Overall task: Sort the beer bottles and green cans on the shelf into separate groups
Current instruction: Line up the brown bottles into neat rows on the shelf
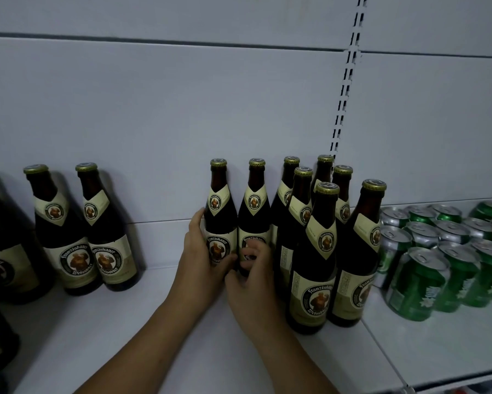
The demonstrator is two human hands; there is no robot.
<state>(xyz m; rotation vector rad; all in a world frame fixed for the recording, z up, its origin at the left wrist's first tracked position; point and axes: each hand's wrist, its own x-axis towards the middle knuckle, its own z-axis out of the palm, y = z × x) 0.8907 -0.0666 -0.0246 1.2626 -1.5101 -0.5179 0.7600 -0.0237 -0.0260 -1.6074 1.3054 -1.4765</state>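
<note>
Several brown beer bottles with cream labels stand in a cluster (313, 251) at the middle of the white shelf (131, 322). My left hand (202, 257) grips the lower body of the leftmost bottle of that cluster (220, 211). My right hand (253, 268) has its fingers curled on the label of the bottle next to it (254, 211). Two more bottles (82, 228) stand apart at the left. Green cans with silver tops (443, 257) are packed together at the right, beside the bottle cluster.
More dark bottles (0, 251) are cut off at the left edge. The white back panel (182, 123) rises right behind the bottles, with a slotted upright (344, 89) at the joint between shelf sections. Bare shelf lies between the two bottle groups.
</note>
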